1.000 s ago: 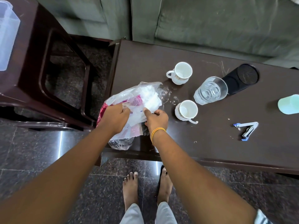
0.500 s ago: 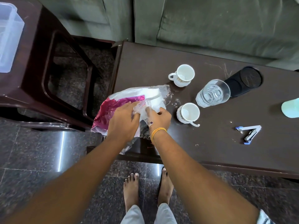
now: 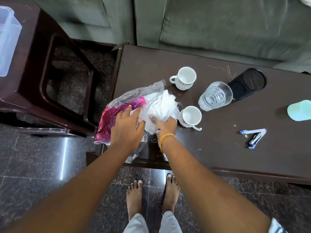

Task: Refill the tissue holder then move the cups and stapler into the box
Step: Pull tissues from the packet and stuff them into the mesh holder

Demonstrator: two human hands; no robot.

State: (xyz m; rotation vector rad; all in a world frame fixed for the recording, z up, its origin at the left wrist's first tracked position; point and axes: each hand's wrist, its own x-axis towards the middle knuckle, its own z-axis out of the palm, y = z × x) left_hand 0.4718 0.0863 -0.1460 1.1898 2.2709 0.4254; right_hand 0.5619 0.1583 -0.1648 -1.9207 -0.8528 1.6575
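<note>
**Tissue pack at bench's left end, both hands on it**

Landmark: tissue pack (image 3: 134, 105), a crinkled clear plastic wrapper with a magenta printed panel, lying on the dark brown bench (image 3: 218, 157) at its left end, part overhanging the edge. Soft white tissues (image 3: 165, 105) bulge from its right side.

Left hand (image 3: 127, 130): fingers fairly straight, spread flat on the magenta panel, pressing it. Right hand (image 3: 165, 126): fingers curled into the plastic and tissues, pinching them; orange band on wrist.

Just right of pack: white ceramic cup (image 3: 191, 116), handle toward the person. Behind pack: second white cup (image 3: 184, 78). Right of these: clear faceted glass (image 3: 214, 96), then a black mesh cylinder (image 3: 247, 84) on its side. Far right of pack: blue-and-metal stapler (image 3: 254, 137), hinged open. Far left of pack: translucent plastic box (image 3: 8, 41) on a dark stool (image 3: 42, 64).
</note>
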